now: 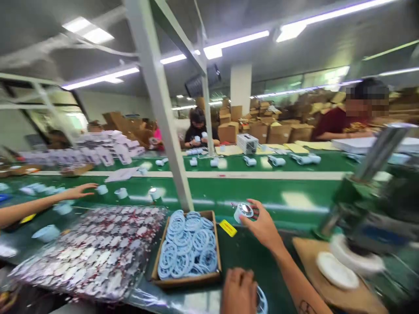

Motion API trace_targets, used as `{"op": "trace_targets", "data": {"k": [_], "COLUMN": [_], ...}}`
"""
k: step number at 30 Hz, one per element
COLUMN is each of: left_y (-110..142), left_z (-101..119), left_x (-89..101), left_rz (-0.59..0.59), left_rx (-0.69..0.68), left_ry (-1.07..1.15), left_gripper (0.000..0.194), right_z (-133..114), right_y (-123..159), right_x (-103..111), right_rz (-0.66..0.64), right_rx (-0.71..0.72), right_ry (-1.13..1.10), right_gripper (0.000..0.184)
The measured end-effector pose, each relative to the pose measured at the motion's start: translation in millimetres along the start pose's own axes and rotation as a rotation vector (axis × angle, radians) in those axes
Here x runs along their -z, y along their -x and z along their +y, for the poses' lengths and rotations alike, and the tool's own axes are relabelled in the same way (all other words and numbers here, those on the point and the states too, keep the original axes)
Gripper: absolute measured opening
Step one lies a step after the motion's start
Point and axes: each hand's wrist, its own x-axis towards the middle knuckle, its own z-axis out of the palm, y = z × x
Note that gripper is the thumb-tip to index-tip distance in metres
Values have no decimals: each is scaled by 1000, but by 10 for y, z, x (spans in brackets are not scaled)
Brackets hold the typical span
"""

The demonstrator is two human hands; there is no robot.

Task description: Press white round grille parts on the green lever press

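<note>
Over the near edge of the green conveyor, my right hand [263, 224] grips a small light-blue cup-shaped housing [240, 214]. A shiny round insert shows in its top, and a short reddish wire sticks out at its left. Lower down, near the bottom edge, my left hand [240, 290] is slightly blurred, with its fingers curled together against a light-blue ring-shaped part [262, 300]. That hand covers much of the part. Just left of it stands a cardboard box [186, 282] filled with light-blue rings [185, 246].
Wired metal plates [94, 248] in plastic lie left of the box. A yellow tag [228, 228] lies near a white post [163, 104]. A bench press [369, 196] stands right. A co-worker's hand [81, 191] reaches toward housings on the conveyor [209, 189].
</note>
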Motion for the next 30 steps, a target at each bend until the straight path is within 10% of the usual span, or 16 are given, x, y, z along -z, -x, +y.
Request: {"op": "trace_targets", "data": {"k": [9, 17, 22, 30], "left_y": [408, 143, -147, -229], "left_z": [-136, 137, 292, 324], "left_x": [14, 165, 217, 92], "left_rz": [69, 206, -18, -171], "left_rx": [-112, -70, -205, 6], "left_ry": [-156, -74, 60, 274], "left_gripper": [56, 48, 60, 36], "right_z": [150, 210, 157, 252], "right_y": [1343, 1527, 1558, 1560], "right_x": [630, 521, 501, 514], "right_rz": [-97, -248, -360, -378], "right_rx": [-82, -85, -73, 8], "right_ry": [-3, -67, -35, -51], "right_gripper": [65, 71, 73, 71]}}
